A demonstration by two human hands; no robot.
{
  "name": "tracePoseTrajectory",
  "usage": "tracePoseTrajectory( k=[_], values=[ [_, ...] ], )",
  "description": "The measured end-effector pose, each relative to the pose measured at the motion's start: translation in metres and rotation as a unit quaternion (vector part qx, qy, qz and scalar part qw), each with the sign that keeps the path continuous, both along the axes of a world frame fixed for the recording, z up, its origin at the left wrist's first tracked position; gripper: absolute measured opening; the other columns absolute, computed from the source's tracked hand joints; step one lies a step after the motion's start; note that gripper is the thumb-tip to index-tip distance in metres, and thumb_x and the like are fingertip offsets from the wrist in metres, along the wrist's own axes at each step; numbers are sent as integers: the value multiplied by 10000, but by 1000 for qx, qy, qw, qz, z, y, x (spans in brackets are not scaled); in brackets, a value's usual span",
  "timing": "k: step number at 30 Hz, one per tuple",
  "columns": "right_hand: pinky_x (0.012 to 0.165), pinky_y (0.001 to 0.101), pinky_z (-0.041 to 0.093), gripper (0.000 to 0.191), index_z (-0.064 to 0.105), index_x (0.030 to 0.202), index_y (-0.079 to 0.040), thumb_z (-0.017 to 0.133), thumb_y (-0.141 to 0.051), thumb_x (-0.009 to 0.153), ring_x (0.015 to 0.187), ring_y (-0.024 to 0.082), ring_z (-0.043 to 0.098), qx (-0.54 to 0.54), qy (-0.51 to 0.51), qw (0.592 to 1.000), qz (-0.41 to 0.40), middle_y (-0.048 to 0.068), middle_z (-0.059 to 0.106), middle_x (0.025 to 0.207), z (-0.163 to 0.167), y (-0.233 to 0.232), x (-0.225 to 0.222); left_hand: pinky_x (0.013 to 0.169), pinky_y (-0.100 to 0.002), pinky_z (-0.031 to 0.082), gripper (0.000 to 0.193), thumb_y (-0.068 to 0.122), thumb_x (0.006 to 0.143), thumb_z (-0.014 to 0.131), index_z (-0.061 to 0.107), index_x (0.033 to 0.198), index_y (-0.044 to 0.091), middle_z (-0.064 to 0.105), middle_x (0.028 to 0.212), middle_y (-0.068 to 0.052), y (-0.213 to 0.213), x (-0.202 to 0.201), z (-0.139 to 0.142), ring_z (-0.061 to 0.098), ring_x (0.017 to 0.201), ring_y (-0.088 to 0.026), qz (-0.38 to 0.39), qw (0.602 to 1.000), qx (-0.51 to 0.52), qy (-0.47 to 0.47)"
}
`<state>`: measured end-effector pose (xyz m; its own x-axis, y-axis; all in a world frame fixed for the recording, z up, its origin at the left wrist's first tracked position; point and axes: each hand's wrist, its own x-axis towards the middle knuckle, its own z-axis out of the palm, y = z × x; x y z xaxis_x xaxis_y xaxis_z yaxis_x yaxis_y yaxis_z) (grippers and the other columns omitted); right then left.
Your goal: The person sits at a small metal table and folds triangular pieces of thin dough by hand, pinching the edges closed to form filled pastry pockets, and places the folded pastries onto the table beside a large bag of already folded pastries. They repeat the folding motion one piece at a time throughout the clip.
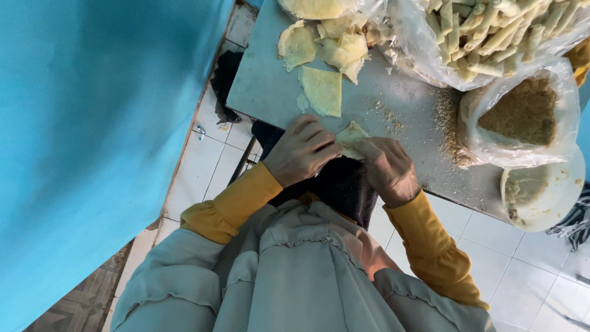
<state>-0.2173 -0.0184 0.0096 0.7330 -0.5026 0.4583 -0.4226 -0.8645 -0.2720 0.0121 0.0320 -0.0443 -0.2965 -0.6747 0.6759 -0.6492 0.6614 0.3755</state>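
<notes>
Clear plastic bag of pale rolled sticks (491,31) at top right of the steel table (270,80), cut off by the frame's top edge. Below it, an open clear bag of brown crumbs (522,114); a white bowl of pale paste (541,190) just beside it at the table edge. Another bag of wrappers (319,7) at top, mostly cropped.

Left hand (301,150) and right hand (387,169) meet at the near table edge, fingers curled shut on a small folded pale wrapper (351,136); its filling is hidden by the fingers. Loose wrapper pieces (322,61) lie beyond the hands, apart from them. Crumbs scattered on the steel. Blue wall on the left, white floor tiles below.
</notes>
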Motion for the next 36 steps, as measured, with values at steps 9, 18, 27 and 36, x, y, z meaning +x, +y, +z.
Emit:
tracePoseTrajectory(
  k=[9, 18, 27, 36],
  values=[
    [790, 379, 602, 306, 538, 1251, 52, 645, 84, 967, 917, 273, 717, 165, -3, 970, -177, 171, 667, 1055, 16, 13, 1, 1007, -415, 411, 166, 167, 939, 748, 705, 1100, 170, 574, 971, 29, 11, -5, 3, 561, 945, -169, 82, 994, -34, -56],
    [851, 432, 571, 288, 513, 1173, 46, 558, 136, 903, 978, 334, 660, 75, 88, 986, -117, 233, 609, 1189, 21, 7, 4, 1074, -432, 419, 351, 126, 960, 722, 636, 1297, 84, 658, 1234, -30, 14, -17, -5, 607, 1120, -202, 42, 999, -4, -24],
    [738, 422, 566, 626, 371, 1489, 29, 612, 92, 915, 859, 311, 691, 177, 48, 969, -164, 186, 646, 1005, 34, 11, 5, 1091, -452, 413, 324, 160, 982, 705, 631, 1280, 57, 660, 1251, -55, 14, -24, -11, 602, 1160, -210, 47, 998, 2, -30],
    [827, 486, 504, 570, 385, 1456, 11, 628, 60, 944, 899, 375, 629, 132, 108, 970, -172, 182, 634, 991, 29, 13, 8, 1106, -448, 415, 362, 144, 934, 688, 642, 1275, 36, 625, 1261, -78, 13, -23, -9, 573, 1179, -247, 46, 997, 8, -55]
  ],
)
